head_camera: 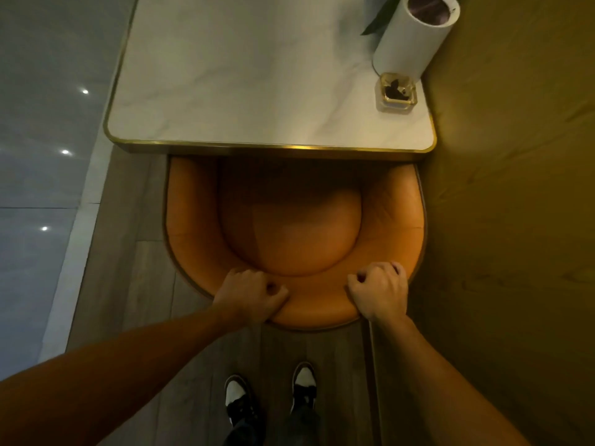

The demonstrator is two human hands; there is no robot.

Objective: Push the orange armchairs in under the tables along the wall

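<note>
Forearms: both bare, reaching forward and down from the bottom corners of the view and converging on the chair's rounded back.
Left hand [252,292]: curled over the padded back rim left of centre, knuckles up, thumb tucked against the rim's outer side, fingers bent down onto the cushioned edge; closed on the rim.
Right hand [378,291]: mirrors the left on the right part of the rim, fingers folded over the top, heel of the hand at the outer edge; also gripping the rim.
Orange armchair [294,226]: tub-shaped, its curved back nearest the person, its front end tucked beneath the table edge; the round seat cushion shows in the middle, and its right side runs just beside the wall.
Table [225,75]: pale marble-look top with a brass-coloured rim, its near edge overlapping the chair's front, its right side against the wall.
On the table: a white cylinder [412,40] stands at the far right corner, with a small square glass ashtray [397,91] just in front of it and dark leaves [378,17] beside it.
Wall [515,156]: olive-gold, along the right.
Shoes [270,394]: black and white, side by side on the grey plank floor [128,252] behind the chair.
</note>
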